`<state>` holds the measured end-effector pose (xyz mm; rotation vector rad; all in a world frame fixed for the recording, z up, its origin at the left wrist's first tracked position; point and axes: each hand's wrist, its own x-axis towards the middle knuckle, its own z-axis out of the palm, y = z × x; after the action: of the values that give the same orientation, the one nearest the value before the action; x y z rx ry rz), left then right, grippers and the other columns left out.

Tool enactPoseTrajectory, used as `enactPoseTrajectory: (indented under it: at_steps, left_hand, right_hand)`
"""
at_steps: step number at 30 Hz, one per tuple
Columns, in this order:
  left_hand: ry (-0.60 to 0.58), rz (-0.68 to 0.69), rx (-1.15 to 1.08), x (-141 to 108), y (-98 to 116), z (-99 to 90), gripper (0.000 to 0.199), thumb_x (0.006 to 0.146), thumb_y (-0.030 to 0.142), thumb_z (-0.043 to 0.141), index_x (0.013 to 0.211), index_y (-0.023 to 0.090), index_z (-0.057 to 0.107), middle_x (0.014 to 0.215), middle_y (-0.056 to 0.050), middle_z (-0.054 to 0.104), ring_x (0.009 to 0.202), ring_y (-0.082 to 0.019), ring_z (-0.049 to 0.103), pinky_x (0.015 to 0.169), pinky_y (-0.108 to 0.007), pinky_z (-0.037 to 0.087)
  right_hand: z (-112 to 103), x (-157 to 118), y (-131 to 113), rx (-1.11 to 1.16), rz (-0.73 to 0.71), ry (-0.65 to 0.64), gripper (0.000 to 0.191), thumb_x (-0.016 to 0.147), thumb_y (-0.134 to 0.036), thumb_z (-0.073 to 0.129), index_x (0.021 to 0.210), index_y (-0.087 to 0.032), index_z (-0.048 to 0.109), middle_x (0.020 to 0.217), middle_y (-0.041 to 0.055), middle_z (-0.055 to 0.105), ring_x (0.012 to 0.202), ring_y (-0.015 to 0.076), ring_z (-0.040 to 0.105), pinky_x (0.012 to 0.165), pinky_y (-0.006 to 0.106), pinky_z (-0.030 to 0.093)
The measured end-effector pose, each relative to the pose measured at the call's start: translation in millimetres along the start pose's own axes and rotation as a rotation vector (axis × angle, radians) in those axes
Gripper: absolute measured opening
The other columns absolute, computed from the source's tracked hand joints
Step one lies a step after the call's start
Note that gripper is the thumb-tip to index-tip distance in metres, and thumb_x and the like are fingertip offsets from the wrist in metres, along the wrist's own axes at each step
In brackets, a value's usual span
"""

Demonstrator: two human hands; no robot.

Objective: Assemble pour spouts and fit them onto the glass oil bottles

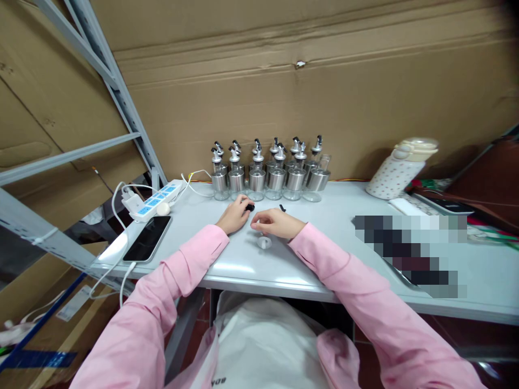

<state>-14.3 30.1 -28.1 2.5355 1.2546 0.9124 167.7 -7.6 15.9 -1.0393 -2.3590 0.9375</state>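
Note:
My left hand (235,216) rests on the table with its fingers curled over a small black piece (250,207). Just right of it, my right hand (278,222) has thumb and fingers drawn together in a pinch; what lies between them is too small to make out. Under those fingers is a small translucent round piece (264,243); whether it touches them I cannot tell. A black spout part (283,208) lies behind my right hand. Beyond both hands stand several glass oil bottles (257,181) with steel sleeves and pour spouts. The front-right bottle (319,181) has an open neck without a spout.
On the left of the grey table (316,216) are a phone (147,239) and a white power strip (158,201) with cables. A dotted drinking flask (399,170) stands at right, near a blurred-out dark item (409,256). Cardboard (243,97) walls the back; a metal rack (113,86) rises at left.

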Motion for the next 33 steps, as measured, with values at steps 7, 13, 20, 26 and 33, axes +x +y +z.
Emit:
enactPoseTrajectory:
  at_steps: [7, 13, 20, 26, 33]
  left_hand:
    - [0.001, -0.011, -0.001, -0.2, 0.0, -0.2, 0.029, 0.083, 0.012, 0.044, 0.109, 0.019, 0.056, 0.115, -0.008, 0.047, 0.089, -0.016, 0.059, 0.089, -0.035, 0.049]
    - [-0.003, 0.000, -0.011, -0.8, 2.5, -1.5, 0.028, 0.084, 0.013, 0.044, 0.108, 0.019, 0.056, 0.114, -0.008, 0.048, 0.090, -0.016, 0.059, 0.087, -0.034, 0.049]
    - [-0.010, 0.003, -0.011, -0.7, 0.4, -1.1, 0.029, 0.083, 0.012, 0.044, 0.109, 0.018, 0.055, 0.115, -0.009, 0.047, 0.087, -0.016, 0.058, 0.086, -0.034, 0.049]
    - [-0.009, 0.014, -0.027, -0.6, -1.0, -0.4, 0.030, 0.083, 0.011, 0.044, 0.109, 0.018, 0.055, 0.114, -0.008, 0.047, 0.087, -0.016, 0.058, 0.085, -0.033, 0.049]
    - [-0.004, 0.018, -0.035, -0.3, -2.6, 1.4, 0.031, 0.082, 0.010, 0.044, 0.109, 0.019, 0.055, 0.113, -0.008, 0.047, 0.086, -0.015, 0.058, 0.084, -0.032, 0.049]
  right_hand:
    - [-2.1, -1.8, -0.7, 0.083, 0.009, -0.078, 0.032, 0.062, -0.039, 0.072, 0.084, -0.016, 0.067, 0.056, -0.0044, 0.055, 0.051, 0.0099, 0.049, 0.054, 0.024, 0.037]
    - [-20.5, -4.6, -0.3, 0.082, -0.008, 0.096, 0.031, 0.067, -0.042, 0.067, 0.083, -0.015, 0.065, 0.056, -0.0053, 0.051, 0.052, 0.0092, 0.045, 0.056, 0.025, 0.037]
    - [-32.3, -16.9, 3.4, 0.100, 0.312, -0.321, 0.038, 0.055, -0.043, 0.078, 0.078, -0.018, 0.058, 0.056, -0.0044, 0.060, 0.037, 0.0070, 0.046, 0.041, 0.023, 0.033]
    - [-22.2, -15.9, -3.6, 0.338, 0.384, -0.313, 0.056, 0.055, -0.052, 0.078, 0.086, -0.020, 0.044, 0.058, -0.0051, 0.061, 0.045, 0.0118, 0.060, 0.044, 0.023, 0.047]
    - [-20.7, -14.7, -3.4, 0.313, 0.273, -0.366, 0.056, 0.052, -0.043, 0.082, 0.089, -0.018, 0.048, 0.067, -0.0061, 0.059, 0.045, 0.0089, 0.058, 0.045, 0.024, 0.051]
